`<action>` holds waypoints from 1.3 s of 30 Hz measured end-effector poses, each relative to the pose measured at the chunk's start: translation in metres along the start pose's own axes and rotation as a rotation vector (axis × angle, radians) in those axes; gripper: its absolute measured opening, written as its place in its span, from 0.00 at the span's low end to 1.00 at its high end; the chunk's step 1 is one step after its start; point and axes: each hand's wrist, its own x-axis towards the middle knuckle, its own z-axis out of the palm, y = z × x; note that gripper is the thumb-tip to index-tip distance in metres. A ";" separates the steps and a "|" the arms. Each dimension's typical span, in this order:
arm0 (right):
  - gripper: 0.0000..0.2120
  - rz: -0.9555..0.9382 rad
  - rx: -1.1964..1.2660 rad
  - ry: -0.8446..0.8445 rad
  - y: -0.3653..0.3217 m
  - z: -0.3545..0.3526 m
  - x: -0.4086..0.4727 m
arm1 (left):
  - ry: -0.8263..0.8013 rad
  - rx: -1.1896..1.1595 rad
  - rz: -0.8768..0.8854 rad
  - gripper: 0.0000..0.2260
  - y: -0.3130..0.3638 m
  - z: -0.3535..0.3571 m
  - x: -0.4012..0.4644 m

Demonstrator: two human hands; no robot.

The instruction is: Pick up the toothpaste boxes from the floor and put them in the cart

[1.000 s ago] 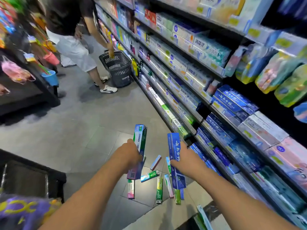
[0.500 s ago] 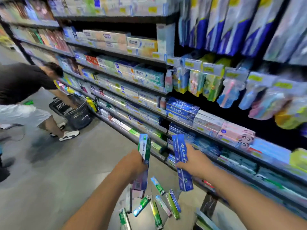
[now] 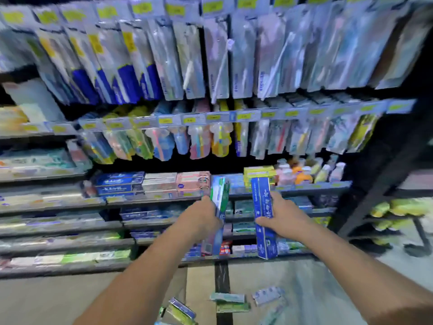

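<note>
My left hand (image 3: 201, 219) grips a green and white toothpaste box (image 3: 220, 195), held upright with more boxes stacked behind it. My right hand (image 3: 281, 219) grips a blue toothpaste box (image 3: 263, 216), also upright. Both hands are at chest height in front of the store shelves. Several more toothpaste boxes (image 3: 228, 301) lie scattered on the floor below my arms, near the bottom edge of the view. The cart is out of view. The picture is blurred by motion.
Store shelves (image 3: 164, 200) stacked with toothpaste boxes fill the view ahead. Hanging toothbrush packs (image 3: 210, 66) are above them. A dark rack post (image 3: 379, 184) stands on the right. Grey tiled floor (image 3: 304, 277) lies below.
The view has swung right, from the aisle to facing the shelves. The other person and the basket have left the view. Both hands still hold their boxes.
</note>
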 end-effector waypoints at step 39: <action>0.35 0.992 0.241 0.543 0.749 -0.474 -0.144 | -0.494 0.316 0.850 0.16 0.954 0.364 0.221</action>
